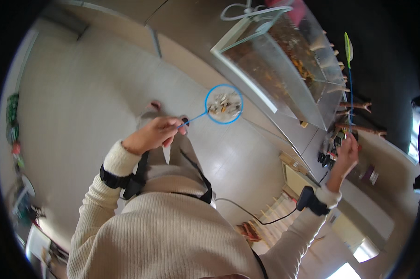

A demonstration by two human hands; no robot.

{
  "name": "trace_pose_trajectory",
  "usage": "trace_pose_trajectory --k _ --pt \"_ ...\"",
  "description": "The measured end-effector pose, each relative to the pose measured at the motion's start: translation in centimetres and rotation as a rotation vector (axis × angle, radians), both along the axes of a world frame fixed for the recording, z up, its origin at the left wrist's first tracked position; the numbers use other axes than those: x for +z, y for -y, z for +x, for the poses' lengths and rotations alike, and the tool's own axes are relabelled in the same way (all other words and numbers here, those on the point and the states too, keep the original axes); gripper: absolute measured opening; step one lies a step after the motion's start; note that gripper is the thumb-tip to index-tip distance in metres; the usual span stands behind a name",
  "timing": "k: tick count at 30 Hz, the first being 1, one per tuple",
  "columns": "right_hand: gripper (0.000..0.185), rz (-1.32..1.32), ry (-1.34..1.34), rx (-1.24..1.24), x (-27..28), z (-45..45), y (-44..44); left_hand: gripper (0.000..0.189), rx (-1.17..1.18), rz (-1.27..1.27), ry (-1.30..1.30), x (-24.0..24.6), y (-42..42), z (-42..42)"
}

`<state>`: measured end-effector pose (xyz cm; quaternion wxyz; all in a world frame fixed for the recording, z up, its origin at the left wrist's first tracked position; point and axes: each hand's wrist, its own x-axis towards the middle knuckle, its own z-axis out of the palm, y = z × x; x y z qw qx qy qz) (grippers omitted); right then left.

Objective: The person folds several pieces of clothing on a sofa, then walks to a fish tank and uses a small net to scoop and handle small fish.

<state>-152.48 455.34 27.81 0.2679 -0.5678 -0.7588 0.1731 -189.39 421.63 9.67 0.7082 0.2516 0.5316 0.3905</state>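
Observation:
My left hand [156, 134] holds the thin blue handle of a small round net [224, 104] with a blue rim. Pale bits and one orange piece lie in its mesh, which is over the floor beside the counter. Out to the right, my right hand [348, 153] grips the blue handle of another net [349, 52], whose rim is yellow-green and seen nearly edge-on. Between the two nets stands a glass tank [271, 66] with brown and orange matter inside. Whether that matter lies in water, I cannot tell.
The tank rests on a dark counter [309, 141] with a pale front. A white cable [248, 12] loops over the tank's far rim. Branching wooden pieces [361, 129] stick out beyond the tank. A black cable [262, 222] runs to the device on my right wrist. Shelves with goods stand far left.

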Motion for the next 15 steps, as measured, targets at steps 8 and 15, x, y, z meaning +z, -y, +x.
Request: trace_pose_trajectory --k 8,15 --pt "0.022 0.222 0.378 0.348 4.6 -6.6 0.6 0.021 0.196 0.000 0.150 0.0 1.5 4.0" --pt "0.022 0.184 0.566 0.580 5.0 -10.5 -0.4 0.020 0.319 -0.016 0.189 -1.2 2.0 5.9"
